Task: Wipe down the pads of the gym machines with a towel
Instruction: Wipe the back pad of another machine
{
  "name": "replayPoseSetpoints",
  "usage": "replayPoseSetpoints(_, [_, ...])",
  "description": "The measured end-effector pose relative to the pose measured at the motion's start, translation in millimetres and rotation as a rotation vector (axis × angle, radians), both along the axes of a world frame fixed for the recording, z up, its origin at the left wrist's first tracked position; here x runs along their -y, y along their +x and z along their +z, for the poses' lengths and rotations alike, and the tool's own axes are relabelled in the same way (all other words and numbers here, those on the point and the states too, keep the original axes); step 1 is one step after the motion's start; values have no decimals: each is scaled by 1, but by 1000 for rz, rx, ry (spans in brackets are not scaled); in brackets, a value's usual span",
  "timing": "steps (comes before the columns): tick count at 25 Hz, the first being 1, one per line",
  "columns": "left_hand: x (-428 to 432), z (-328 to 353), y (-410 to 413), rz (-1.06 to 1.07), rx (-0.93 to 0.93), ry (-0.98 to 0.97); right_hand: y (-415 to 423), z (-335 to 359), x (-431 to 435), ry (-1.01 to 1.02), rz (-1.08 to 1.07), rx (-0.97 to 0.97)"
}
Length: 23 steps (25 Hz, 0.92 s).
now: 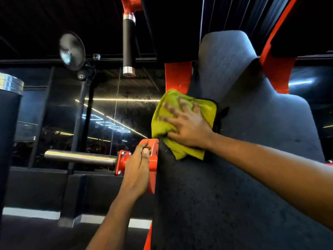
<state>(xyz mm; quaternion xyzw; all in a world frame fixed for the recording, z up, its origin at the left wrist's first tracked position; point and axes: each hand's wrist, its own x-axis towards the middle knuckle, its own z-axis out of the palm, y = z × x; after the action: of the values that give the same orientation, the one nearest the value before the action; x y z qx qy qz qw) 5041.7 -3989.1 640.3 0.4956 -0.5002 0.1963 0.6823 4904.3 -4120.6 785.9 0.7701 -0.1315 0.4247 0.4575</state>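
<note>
Closest to where I stand, a person's left hand [138, 165] curls its fingers round the orange frame [153, 144] at the left edge of a tall dark back pad [252, 132]. Just beyond, the right hand [187, 127], fingers spread flat, presses a yellow-green towel [162, 123] against the pad's left side, midway up. Wiping seems underway; the upper part likely remains. Farther left a steel bar [79, 156] juts out, and a black handle [129, 42] hangs overhead.

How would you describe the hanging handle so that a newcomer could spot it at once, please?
Start at the big dark back pad under the yellow-green towel. Up and left of it, a red tube comes down from the top. At its end is the handle: black, vertical, with silver collars, unlike the bare chrome peg lower down, which lies horizontal.
</note>
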Motion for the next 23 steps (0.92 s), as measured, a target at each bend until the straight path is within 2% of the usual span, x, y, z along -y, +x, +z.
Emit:
replayPoseSetpoints(2, [-3,13,2,47,24,-41,-12,14,7,-49,27,-120])
replayPoseSetpoints(4, [-5,26,2,59,51,-50,-18,30,-2,121,39,72])
replayPoseSetpoints(6, [-6,35,-1,69,77,-62,-6,20,-4,138,35,184])
replayPoseSetpoints(9, [-7,45,-7,88,113,-100,-11,20,5,-11,35,-54])
replayPoseSetpoints(10, [-5,48,-8,89,121,-101,-18,34,5,31,35,-25])
replayPoseSetpoints(12, [-1,55,-8,92,123,-95,-24,43,-1,143,51,155])
replayPoseSetpoints(13, [1,58,-8,94,123,-100,-19,37,0,120,57,171])
replayPoseSetpoints(16, [6,70,-9,101,138,-121,-23,21,21,-83,73,-31])
replayPoseSetpoints(17, [8,76,-9,105,148,-102,-33,30,24,-49,100,13])
replayPoseSetpoints(19, [14,91,-6,116,209,-18,-46,37,22,95,142,248])
replayPoseSetpoints(20, [19,100,-4,114,254,25,-46,33,23,106,119,314])
replayPoseSetpoints(23, [33,126,1,152,385,129,-60,18,39,6,53,151])
